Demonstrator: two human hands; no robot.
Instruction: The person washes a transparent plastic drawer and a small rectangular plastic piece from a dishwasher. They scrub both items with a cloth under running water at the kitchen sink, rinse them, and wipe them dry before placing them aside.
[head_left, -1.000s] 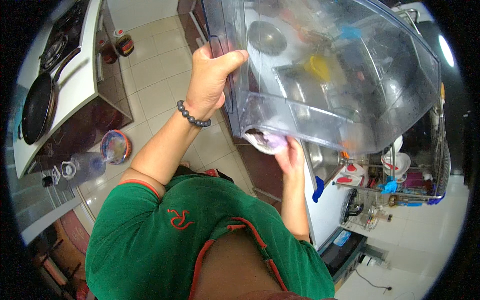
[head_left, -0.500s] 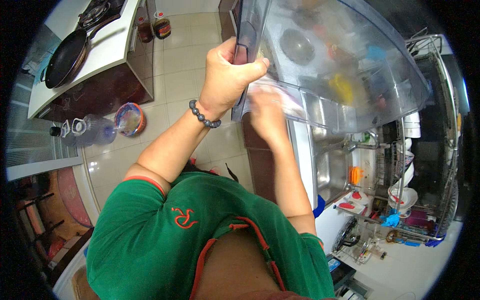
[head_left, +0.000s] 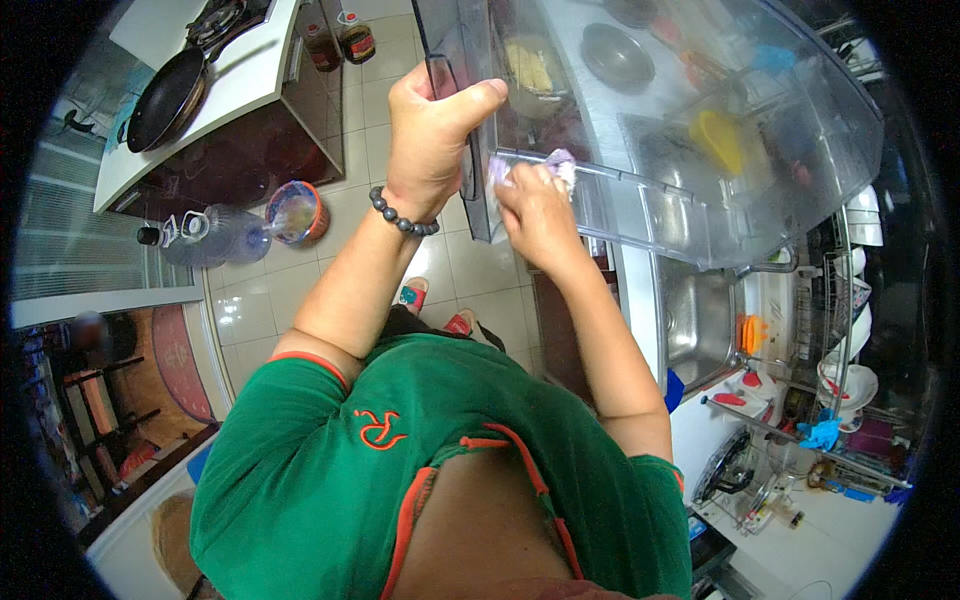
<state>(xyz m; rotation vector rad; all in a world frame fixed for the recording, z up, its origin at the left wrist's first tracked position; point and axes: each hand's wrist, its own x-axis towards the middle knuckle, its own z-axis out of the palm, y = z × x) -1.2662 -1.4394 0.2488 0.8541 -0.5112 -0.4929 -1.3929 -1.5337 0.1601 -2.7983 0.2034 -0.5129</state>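
Observation:
A large clear, smoky-grey plastic drawer [head_left: 640,205] is held up in front of me, tilted, with the counter showing through it. My left hand [head_left: 420,150] grips its front panel by the handle slot, thumb over the edge, a dark bead bracelet on the wrist. My right hand [head_left: 540,212] is closed on a white and purple cloth [head_left: 562,165], pressed against the drawer's near wall, close to the front panel. Part of the cloth is hidden under the fingers.
To the right are a steel sink [head_left: 695,325] and a wire dish rack [head_left: 850,330] with bowls. A frying pan [head_left: 165,100] sits on the white counter at left. Below it, a water jug [head_left: 235,235] and an orange-rimmed bucket [head_left: 300,213] stand on the tiled floor.
The drawer and my left hand have shifted slightly left in view. My right hand, blurred before, now shows clearly with the cloth, still at the drawer's wall near the front panel.

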